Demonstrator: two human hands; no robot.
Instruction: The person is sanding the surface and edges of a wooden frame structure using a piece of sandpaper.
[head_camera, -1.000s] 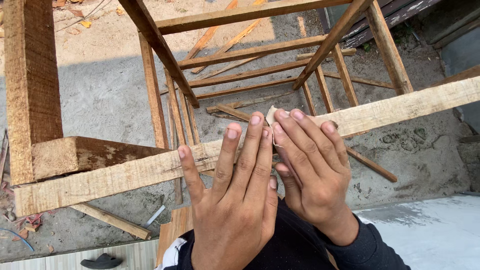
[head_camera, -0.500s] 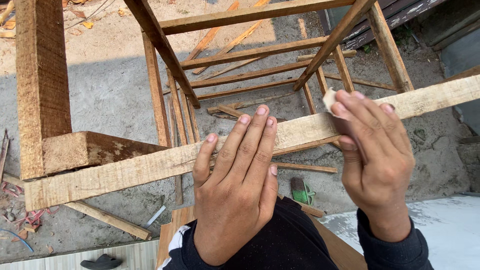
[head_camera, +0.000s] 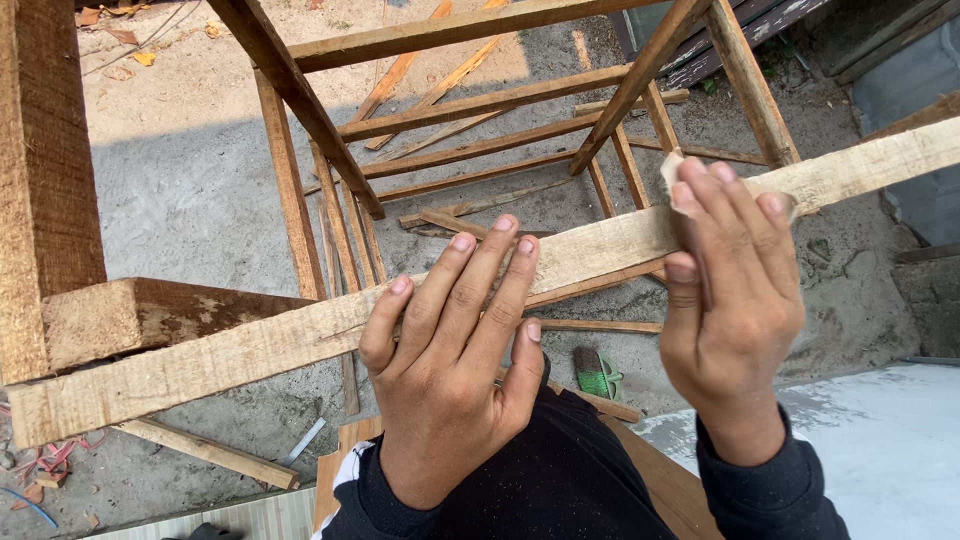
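Two hands on the plank (head_camera: 250, 345): left (head_camera: 450, 370) flat, right (head_camera: 730, 300) clamping sandpaper (head_camera: 672, 170)

The long slat (head_camera: 300, 335) is pale raw wood — rough, matt, with a fibrous, chalky face. The sandpaper scrap (head_camera: 672, 172) looks tan, dull paper. At the left, the thick beam (head_camera: 45, 170) is coarse-sawn brown wood, its grain open. The frame (head_camera: 470, 100) beyond is darker, unfinished timber. The ground (head_camera: 180, 190) is grey concrete — gritty and dusty.
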